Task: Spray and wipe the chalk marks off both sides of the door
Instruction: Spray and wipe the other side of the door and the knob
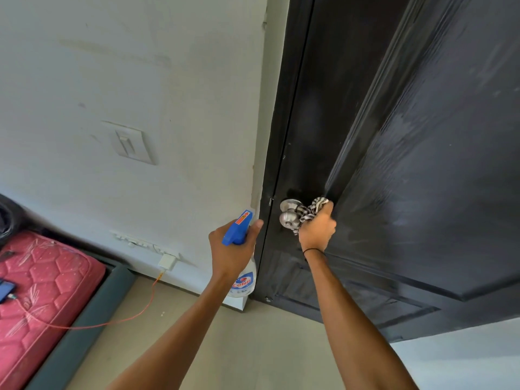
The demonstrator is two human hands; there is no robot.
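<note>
A: Left to right. Mattress [42, 280] sat low left, phone [6, 289] on it, orange cable [112, 323] running to a charger [167, 261] in the wall. Light switch [132, 143] above.

B: Hands?

A: Left hand [230, 249] was wrapped round the neck of the spray bottle [243, 280], nozzle up, held just beside the door's edge. Not aimed at the panel. Right hand [316, 226] was clenched on a striped cloth [311, 211], bunched right against the metal knob [289, 218].

B: Door state?

A: Door [422, 164] looked shut in its frame. Panel showed pale damp-looking smears, no clear chalk lines I could make out.

B: Step?

A: My read: this face was near done, and the hand was at the knob to open up for the other side. Next move would need a turn and pull with cloth still in the fist, so a slipping grip was the risk.
</note>
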